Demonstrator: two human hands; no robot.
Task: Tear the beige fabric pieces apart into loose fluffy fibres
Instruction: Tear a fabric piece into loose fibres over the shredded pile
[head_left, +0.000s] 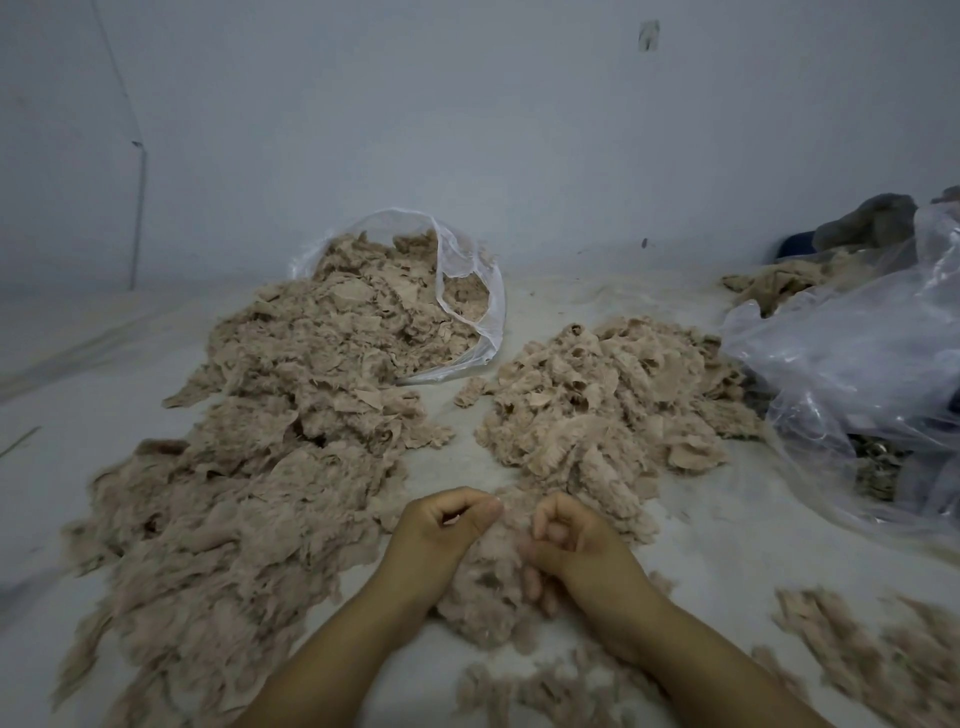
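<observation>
Your two hands sit close together low in the middle, forearms angling in from the bottom edge; your left hand (447, 525) is curled, thumb and forefinger pinching the top edge of a fluffy beige clump (488, 582); your right hand (571, 545) is curled too, its fingers hooked into the same clump from the other side, knuckles toward you; the hands are just beside each other, the clump between and under them, resting on the pale sheet (727, 545). To the left of your left hand sprawls the big heap of beige fabric pieces (260, 467), running away from you up to an open clear bag (467, 291) still half full of the same stuff; just beyond your right hand lies a second, smaller pile (613, 405); further right of that hand, a crumpled clear plastic sack (857, 353); near your right forearm, loose torn fibres (883, 660) lie scattered, blurred at the frame's edge; more wisps (519, 691) lie between your forearms.
</observation>
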